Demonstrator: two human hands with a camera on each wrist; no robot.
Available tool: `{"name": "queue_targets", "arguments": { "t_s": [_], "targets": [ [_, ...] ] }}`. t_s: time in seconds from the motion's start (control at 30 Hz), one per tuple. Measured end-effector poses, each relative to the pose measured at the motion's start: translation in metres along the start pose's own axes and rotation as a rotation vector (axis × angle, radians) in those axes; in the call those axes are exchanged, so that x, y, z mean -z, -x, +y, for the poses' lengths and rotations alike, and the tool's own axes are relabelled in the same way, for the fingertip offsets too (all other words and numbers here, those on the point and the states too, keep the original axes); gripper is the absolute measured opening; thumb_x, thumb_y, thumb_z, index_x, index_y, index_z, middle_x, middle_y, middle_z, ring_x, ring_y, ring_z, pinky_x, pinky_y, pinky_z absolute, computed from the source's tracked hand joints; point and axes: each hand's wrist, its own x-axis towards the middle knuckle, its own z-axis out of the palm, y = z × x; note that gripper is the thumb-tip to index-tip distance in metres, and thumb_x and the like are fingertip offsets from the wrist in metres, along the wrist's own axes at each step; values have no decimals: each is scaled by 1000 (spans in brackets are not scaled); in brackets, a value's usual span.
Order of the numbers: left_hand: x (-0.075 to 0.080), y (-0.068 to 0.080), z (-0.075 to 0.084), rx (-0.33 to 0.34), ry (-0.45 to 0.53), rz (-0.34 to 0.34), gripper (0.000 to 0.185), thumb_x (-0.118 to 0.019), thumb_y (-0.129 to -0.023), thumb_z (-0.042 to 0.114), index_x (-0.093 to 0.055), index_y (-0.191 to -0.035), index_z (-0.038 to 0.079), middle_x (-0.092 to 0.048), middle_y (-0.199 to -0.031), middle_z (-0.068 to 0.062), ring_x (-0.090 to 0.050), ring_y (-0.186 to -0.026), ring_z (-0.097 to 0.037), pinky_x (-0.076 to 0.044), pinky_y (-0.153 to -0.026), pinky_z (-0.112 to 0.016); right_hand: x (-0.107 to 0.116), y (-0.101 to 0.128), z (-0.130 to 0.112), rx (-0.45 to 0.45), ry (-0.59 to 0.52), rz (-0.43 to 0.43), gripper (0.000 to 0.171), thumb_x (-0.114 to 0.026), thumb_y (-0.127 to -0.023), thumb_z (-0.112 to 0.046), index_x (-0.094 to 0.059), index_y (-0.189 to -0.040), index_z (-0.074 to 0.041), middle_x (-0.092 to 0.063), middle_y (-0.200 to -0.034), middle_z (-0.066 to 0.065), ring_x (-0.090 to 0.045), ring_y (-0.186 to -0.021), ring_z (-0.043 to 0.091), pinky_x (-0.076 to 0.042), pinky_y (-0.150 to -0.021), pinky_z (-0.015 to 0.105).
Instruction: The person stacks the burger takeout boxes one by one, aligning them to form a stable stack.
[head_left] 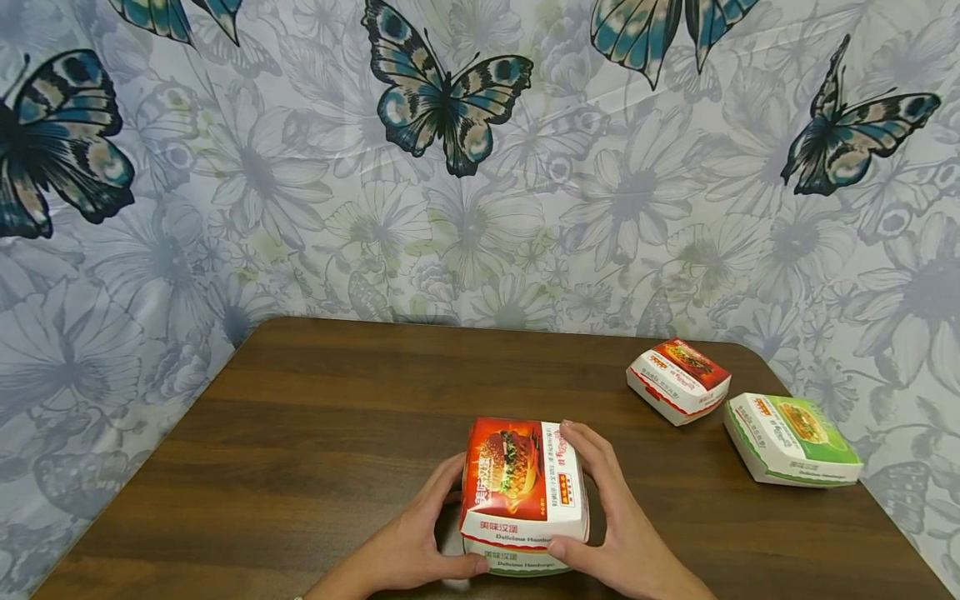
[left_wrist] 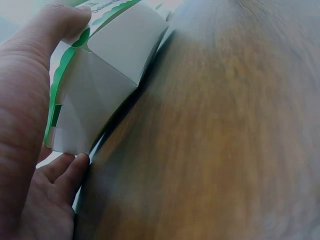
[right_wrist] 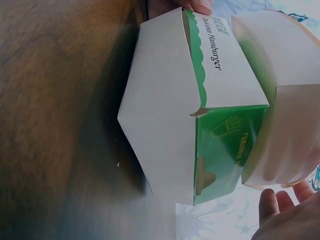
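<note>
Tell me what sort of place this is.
Likely a home or makeshift tabletop setup, not a restaurant: a dark wooden table in a corner, butterfly-and-flower sheeting draped over the walls, and printed hamburger boxes set out on it.

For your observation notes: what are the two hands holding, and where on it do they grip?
The left hand and right hand hold the stacked burger boxes by their opposite sides, thumbs on the near front.
</note>
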Motion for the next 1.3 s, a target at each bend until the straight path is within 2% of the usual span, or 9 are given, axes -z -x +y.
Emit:
{"name": "queue_targets", "arguments": {
  "t_s": [0.17,0.4,0.63,0.87,1.1,1.3],
  "targets": [
    [-1,-1,1,32,13,-2,106,-86,-82,48,-18,-162,36,-27,-161,12,-50,-136,-16,-41,-115,-36,1,2,0,-12,3,0,106,-86,-76,-20,-25,-163,-16,-22,-166,5,-28,-146,15,-32,-112,19],
    [-1,0,-1,-1,10,-2,107,-87,-82,45,-17,-163,33,-28,-161,7,-49,-137,-18,-42,-115,-36,2,1,-1,7,-32,-8,106,-85,-77,-21,-25,-163,-13,-21,-166,8,-30,-145,17,-32,-113,19],
    [-1,0,-1,29,8,-2,108,-88,-80,46,-18,-162,37,-27,-161,11,-47,-137,-16,-40,-115,-37,2,2,0,-12,-56,-17,107,-85,-77,-19,-23,-164,-13,-19,-167,7,-28,-146,16,-33,-113,20],
    [0,0,-1,-13,24,0,108,-88,-81,44,-18,-163,33,-26,-163,6,-47,-138,-19,-41,-115,-36,1,2,0,-1,-80,-22,108,-86,-77,-18,-22,-164,-12,-18,-167,9,-32,-146,16,-36,-112,22],
    [0,0,-4,-62,-2,5,108,-87,-82,43,-16,-164,29,-26,-162,1,-47,-138,-22,-43,-114,-36,1,2,2,16,-75,-19,110,-87,-75,-16,-22,-163,-8,-18,-167,10,-34,-145,16,-35,-112,21],
    [0,0,-3,-29,40,-3,113,-88,-81,42,-13,-164,32,-24,-164,2,-44,-141,-22,-42,-115,-35,2,2,2,19,-55,-12,109,-87,-75,-19,-23,-163,-10,-19,-167,10,-32,-146,16,-34,-113,21]
  ]
}}
